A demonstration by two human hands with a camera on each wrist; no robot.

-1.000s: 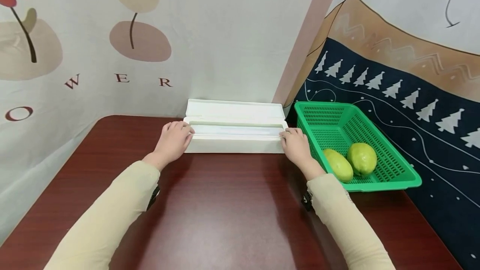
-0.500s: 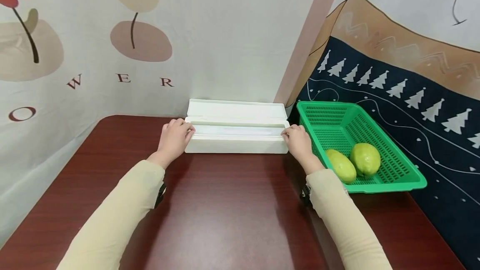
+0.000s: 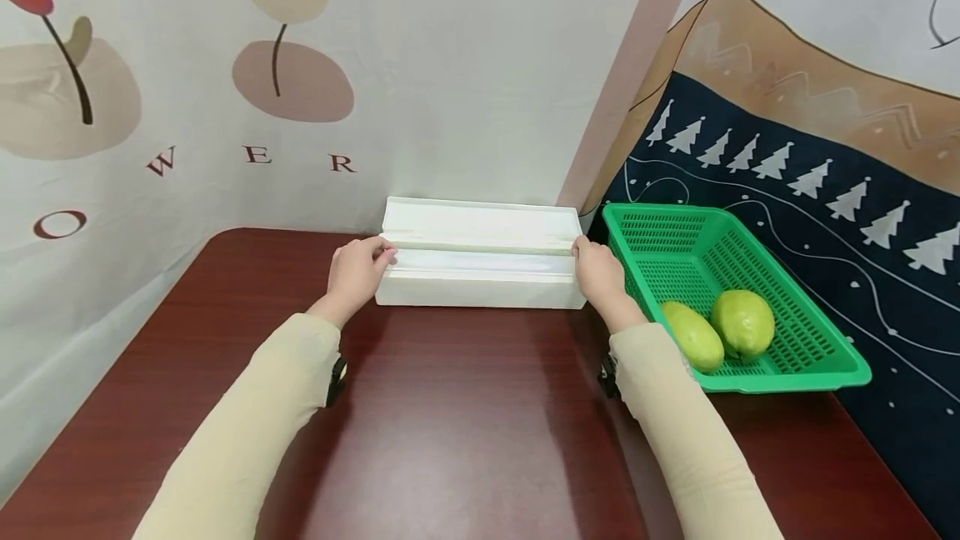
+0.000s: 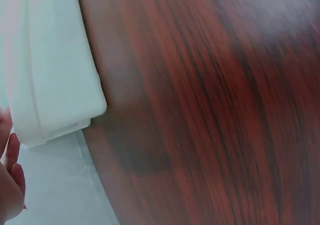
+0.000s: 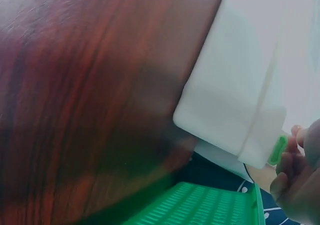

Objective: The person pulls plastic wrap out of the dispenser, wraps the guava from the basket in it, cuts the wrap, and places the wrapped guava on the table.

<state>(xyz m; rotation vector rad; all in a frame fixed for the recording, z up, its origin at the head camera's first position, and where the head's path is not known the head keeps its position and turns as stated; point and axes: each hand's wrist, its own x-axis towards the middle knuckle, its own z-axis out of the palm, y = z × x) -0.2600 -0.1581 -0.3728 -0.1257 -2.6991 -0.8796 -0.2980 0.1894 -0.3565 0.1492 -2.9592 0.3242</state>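
Fingertips together on both sides: left hand (image 3: pixel 356 275) at the left end, right hand (image 3: pixel 600 275) at the right, apparently pinching the clear film (image 3: pixel 487 262) across the white box (image 3: pixel 480 291). Getting hold of that film looks like the step; the next move calls for an even, level pull. Box at the table's (image 3: pixel 480 423) far edge, lid (image 3: pixel 483 219) open behind, green basket (image 3: pixel 783 383) right.

In the right wrist view, a white box (image 5: pixel 227 80) slanted down from the upper right, a small green piece (image 5: pixel 278 150) at its lower end beside the right hand (image 5: pixel 302 180) at the right edge. A red-brown tabletop (image 5: pixel 85 85) filled the left; a green basket (image 5: pixel 207 206) showed at bottom centre
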